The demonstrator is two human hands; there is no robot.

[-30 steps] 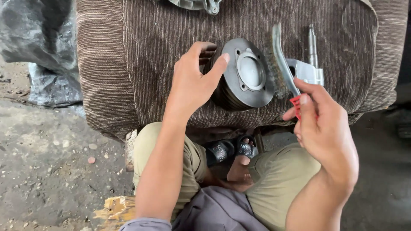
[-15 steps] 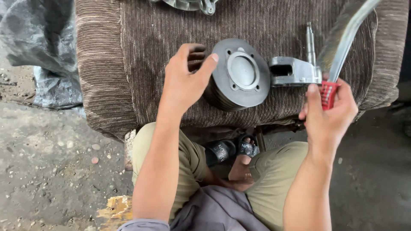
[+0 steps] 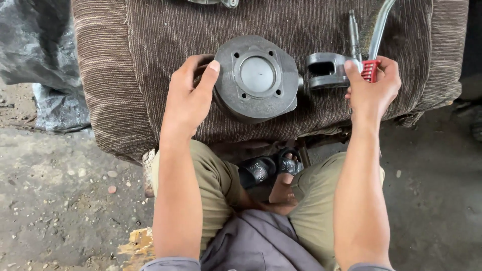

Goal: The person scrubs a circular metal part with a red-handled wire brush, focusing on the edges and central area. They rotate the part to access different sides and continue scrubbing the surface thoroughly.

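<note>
Left hand [image 3: 188, 98] is wrapped around the side of the grey engine cylinder [image 3: 257, 78], which sits on a brown ribbed cushion [image 3: 150, 60]. Right hand [image 3: 371, 90] is closed on a red-handled tool [image 3: 370, 70], right beside a metal clevis part [image 3: 329, 69].

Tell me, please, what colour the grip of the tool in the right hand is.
Red, ribbed grip, held in the right hand; head view shows it.

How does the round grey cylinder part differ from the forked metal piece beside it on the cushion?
The cylinder is big, round and dark grey; the forked piece is smaller, lighter and open-ended. The left hand grips the cylinder's side; the right hand, holding a red-handled tool, touches the forked piece. Both are metal and lie on the brown cushion.
</note>
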